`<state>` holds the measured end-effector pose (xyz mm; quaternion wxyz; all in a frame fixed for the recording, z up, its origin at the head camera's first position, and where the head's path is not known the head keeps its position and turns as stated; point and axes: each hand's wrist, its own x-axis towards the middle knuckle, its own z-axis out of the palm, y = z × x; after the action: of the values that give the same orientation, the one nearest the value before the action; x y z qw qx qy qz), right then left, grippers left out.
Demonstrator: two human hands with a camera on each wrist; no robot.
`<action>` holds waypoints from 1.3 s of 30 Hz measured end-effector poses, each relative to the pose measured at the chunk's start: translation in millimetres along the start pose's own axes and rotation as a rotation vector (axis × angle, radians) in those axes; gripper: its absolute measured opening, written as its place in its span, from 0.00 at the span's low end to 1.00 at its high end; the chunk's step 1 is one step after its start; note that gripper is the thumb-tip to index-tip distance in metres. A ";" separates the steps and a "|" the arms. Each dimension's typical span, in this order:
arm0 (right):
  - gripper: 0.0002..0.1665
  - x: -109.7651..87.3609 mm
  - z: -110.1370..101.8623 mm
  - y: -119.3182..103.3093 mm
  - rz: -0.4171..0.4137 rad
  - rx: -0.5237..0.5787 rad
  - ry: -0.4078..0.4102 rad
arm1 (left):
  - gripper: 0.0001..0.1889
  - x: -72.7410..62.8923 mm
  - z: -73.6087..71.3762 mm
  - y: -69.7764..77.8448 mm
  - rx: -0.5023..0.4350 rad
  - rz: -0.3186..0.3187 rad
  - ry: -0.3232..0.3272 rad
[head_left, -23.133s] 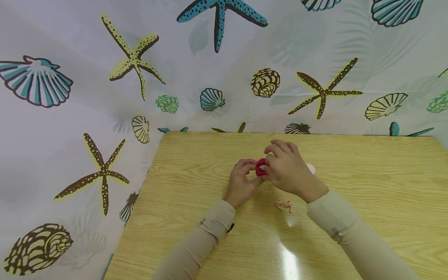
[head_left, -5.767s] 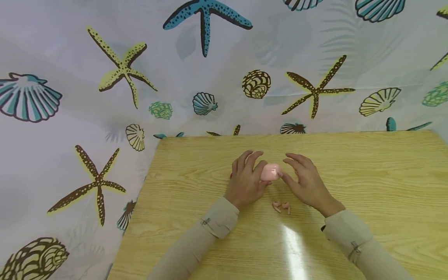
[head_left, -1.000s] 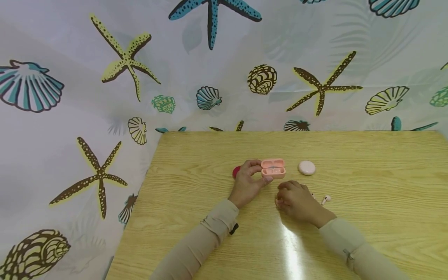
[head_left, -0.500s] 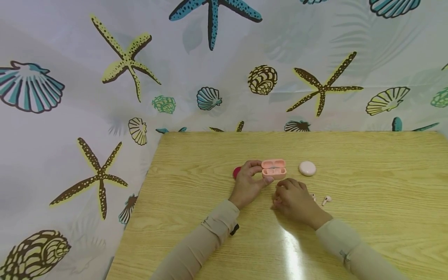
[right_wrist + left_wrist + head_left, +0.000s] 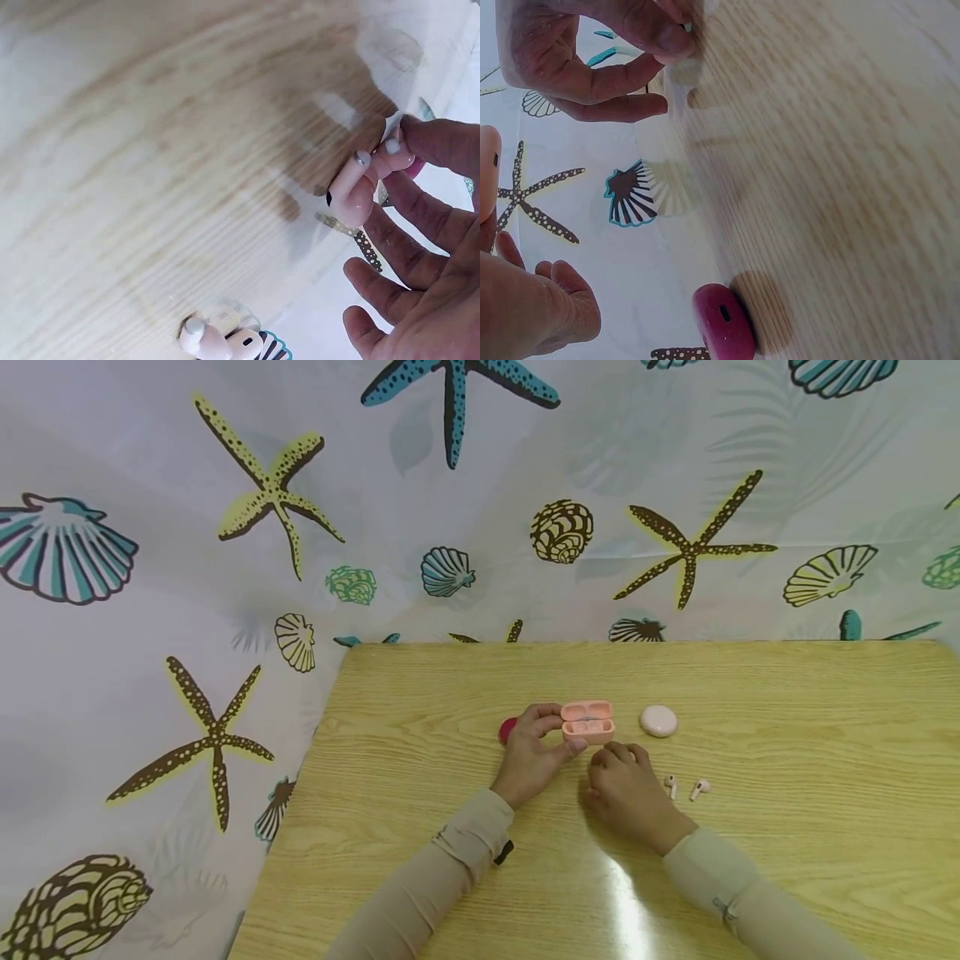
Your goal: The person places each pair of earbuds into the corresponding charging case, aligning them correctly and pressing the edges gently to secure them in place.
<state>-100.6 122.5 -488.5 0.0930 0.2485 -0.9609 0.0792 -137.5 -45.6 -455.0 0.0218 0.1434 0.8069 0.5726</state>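
Note:
In the head view my left hand [image 5: 534,753] grips a coral-pink earbud case [image 5: 588,732], its lid up and both wells bare. Just below the case is my right hand [image 5: 632,788], fingers bent. In the right wrist view two pink earbuds [image 5: 351,199] lie together at its fingertips, and the thumb and a finger pinch the farther earbud [image 5: 394,154]. From above, the hand hides them. The left wrist view shows the coral case [image 5: 487,169] only at its edge, by my left hand [image 5: 540,304].
A magenta case [image 5: 507,730] sits left of my left hand, partly covered by it. To the right stands a round pale pink case [image 5: 658,721]. Two pale pink earbuds, a left earbud [image 5: 671,786] and a right earbud [image 5: 699,789], lie below it on the wooden table [image 5: 810,752].
The coral case, closed several seconds ago, is open. Over the last second my right hand shifts slightly left, uncovering the pale earbuds. My left hand stays in place.

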 end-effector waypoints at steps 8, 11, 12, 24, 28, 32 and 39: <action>0.13 -1.7 0.7 -0.9 0.003 -0.022 0.016 | 0.15 0.1 -0.2 -0.7 -0.012 0.016 -0.010; 0.15 -3.4 0.4 -0.2 0.026 -0.027 0.020 | 0.15 0.3 -0.4 -0.5 -0.018 0.003 -0.010; 0.16 -3.9 0.4 0.1 0.033 -0.032 0.022 | 0.15 0.3 -0.6 -0.4 -0.023 -0.003 -0.010; 0.12 -3.3 0.6 -1.5 0.058 -0.064 0.027 | 0.14 0.3 0.6 0.1 -0.024 0.000 -0.002; 0.12 -3.2 0.6 -2.5 0.036 -0.082 0.036 | 0.13 0.6 0.4 0.1 -0.007 0.027 -0.002; 0.12 -3.1 1.5 -2.8 0.023 -0.087 0.043 | 0.14 0.6 0.1 -0.1 0.006 0.039 -0.007; 0.05 0.2 -7.6 0.1 0.035 0.032 0.102 | 0.14 1.0 0.8 -2.1 -0.014 0.050 -0.008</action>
<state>-99.8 124.0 -481.1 0.1364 0.2286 -0.9577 0.1087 -138.8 -45.2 -457.1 0.0118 0.1659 0.7989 0.5780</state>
